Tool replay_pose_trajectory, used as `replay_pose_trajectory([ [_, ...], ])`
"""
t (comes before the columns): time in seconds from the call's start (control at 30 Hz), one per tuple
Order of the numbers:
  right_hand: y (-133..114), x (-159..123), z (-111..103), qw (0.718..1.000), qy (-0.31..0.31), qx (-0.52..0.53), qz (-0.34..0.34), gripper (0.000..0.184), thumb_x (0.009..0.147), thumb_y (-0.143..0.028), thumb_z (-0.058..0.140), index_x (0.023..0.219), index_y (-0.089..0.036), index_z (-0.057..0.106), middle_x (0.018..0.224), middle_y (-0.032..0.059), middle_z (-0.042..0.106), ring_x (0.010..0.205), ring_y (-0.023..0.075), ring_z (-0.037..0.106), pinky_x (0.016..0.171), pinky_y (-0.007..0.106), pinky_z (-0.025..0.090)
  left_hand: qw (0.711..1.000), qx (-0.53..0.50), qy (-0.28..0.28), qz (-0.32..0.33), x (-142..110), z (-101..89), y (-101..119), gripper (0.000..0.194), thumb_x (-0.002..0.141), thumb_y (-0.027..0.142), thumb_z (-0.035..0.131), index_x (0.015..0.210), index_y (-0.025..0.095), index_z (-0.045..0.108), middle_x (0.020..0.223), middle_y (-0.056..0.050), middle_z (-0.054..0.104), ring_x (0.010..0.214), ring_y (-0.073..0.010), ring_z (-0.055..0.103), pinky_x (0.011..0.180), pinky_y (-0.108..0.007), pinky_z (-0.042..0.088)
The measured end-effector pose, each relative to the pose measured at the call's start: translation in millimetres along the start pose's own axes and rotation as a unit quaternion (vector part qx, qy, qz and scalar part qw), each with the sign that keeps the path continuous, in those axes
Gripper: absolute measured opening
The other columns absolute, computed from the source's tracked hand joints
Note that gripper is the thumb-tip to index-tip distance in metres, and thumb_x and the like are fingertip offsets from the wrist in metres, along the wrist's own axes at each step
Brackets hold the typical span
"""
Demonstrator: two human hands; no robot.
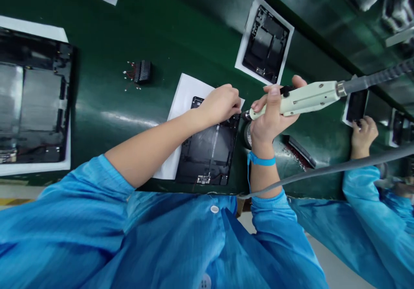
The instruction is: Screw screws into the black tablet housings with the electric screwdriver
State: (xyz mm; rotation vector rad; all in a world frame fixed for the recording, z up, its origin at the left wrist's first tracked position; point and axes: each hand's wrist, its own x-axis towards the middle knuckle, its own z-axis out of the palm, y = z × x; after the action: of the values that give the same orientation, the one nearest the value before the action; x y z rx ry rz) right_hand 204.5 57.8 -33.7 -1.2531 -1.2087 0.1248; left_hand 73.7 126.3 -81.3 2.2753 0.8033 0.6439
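An opened tablet (207, 155) with its dark inner parts showing lies on a white sheet (176, 103) in front of me. My left hand (223, 102) is over its upper right corner, fingers curled down in a closed pinch. Whatever those fingertips hold, if anything, is hidden. My right hand (270, 116) is wrapped round a pale green electric screwdriver (308, 99), which lies tilted with its tip pointing left, close to the left fingers and the tablet's corner. A blue strap (261, 159) circles the right wrist. Partly hidden behind that wrist is a round, silvery textured object (248, 134).
Another opened tablet (35, 108) lies at left, one more (267, 43) at upper right. A black block with red wires (142, 72) and a dark strip (300, 151) with small pieces rest on the green table. A grey cable (323, 170) crosses at right, near a co-worker's hand (365, 136).
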Motion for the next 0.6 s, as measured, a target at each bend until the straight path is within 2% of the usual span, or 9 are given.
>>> replay_pose_trajectory([
  [0.1, 6, -2, 2, 1.000, 0.003, -0.005, -0.017, 0.037, 0.118, -0.056, 0.055, 0.149, -0.037, 0.048, 0.104, 0.0009, 0.064, 0.051, 0.0093, 0.048, 0.052, 0.030, 0.050, 1.000, 0.000, 0.004, 0.001, 0, 2.3, 0, 0.014, 0.105, 0.023, 0.082, 0.095, 0.018, 0.090, 0.097, -0.010, 0.078, 0.109, -0.0312, 0.072, 0.100, -0.046, 0.056],
  [0.27, 12, -2, 0, 0.995, -0.006, -0.085, -0.045, 0.049, 0.121, -0.067, 0.049, 0.161, -0.038, 0.047, 0.109, 0.0038, 0.065, 0.052, 0.0099, 0.051, 0.054, 0.031, 0.053, 1.000, -0.001, 0.015, 0.003, -1, 4.8, 0, 0.015, 0.106, 0.024, 0.080, 0.094, 0.019, 0.089, 0.093, -0.008, 0.076, 0.109, -0.0300, 0.070, 0.098, -0.043, 0.056],
  [0.43, 14, -3, -1, 0.998, -0.002, -0.036, -0.047, 0.044, 0.120, -0.064, 0.057, 0.154, -0.037, 0.051, 0.108, 0.0030, 0.068, 0.050, 0.0084, 0.051, 0.053, 0.029, 0.053, 1.000, -0.010, 0.015, 0.003, 0, 6.2, -1, 0.017, 0.106, 0.027, 0.082, 0.093, 0.018, 0.088, 0.093, -0.008, 0.075, 0.109, -0.0300, 0.071, 0.100, -0.044, 0.057],
  [0.6, 18, -2, -1, 0.995, -0.011, -0.088, -0.047, 0.051, 0.122, -0.067, 0.048, 0.163, -0.039, 0.046, 0.106, 0.0030, 0.065, 0.053, 0.0110, 0.056, 0.056, 0.032, 0.056, 1.000, -0.020, 0.019, 0.005, 0, 7.3, -3, 0.019, 0.107, 0.030, 0.081, 0.094, 0.019, 0.089, 0.094, -0.009, 0.075, 0.110, -0.0312, 0.072, 0.103, -0.047, 0.059],
])
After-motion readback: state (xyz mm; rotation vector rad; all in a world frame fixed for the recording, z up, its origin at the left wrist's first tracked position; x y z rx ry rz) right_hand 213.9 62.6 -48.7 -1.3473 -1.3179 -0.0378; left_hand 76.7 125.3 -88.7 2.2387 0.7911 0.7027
